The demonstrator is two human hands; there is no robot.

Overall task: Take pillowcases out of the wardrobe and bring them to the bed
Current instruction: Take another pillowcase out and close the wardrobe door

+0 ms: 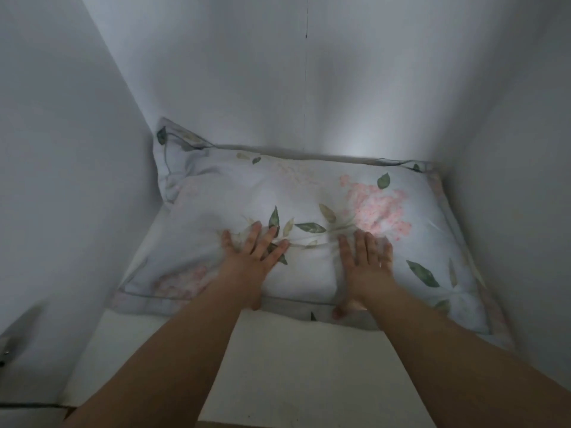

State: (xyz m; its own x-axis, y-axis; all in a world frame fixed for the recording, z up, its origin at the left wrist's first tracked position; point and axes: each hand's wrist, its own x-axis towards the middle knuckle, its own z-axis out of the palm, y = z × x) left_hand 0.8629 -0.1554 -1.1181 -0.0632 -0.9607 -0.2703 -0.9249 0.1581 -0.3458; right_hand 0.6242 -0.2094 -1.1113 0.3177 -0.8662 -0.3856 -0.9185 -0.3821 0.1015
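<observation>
2 bare forearms enter from the near edge and reach forward over the white shelf (278, 366) of the wardrobe compartment. At the near left, a metal fitting (12, 338) shows on the side wall, blurred.

The left hand (250, 257) lies on top of the floral pillow (309, 211), fingers spread across its upper face, thumb hooked down over the near edge. It grips the pillow at that edge; the fabric bunches between the 2 hands.

The right hand (364, 261) rests on the pillow just right of centre, fingers extended over the top. Its thumb curls under the near edge, so this hand also grasps the pillow.

The pillow, in a pale blue pillowcase printed with green leaves and pink blossoms, sits on the shelf inside the wardrobe. It fills the far part of the compartment. Its far edge touches the back panel (309, 88), its far left corner turns up against the left wall (61, 149), and its right side lies against the right wall (525, 149). A second layer of matching fabric (312, 316) shows beneath the near edge; whether it is a separate item cannot be determined.

A thin vertical seam (306, 72) runs down the back panel.
</observation>
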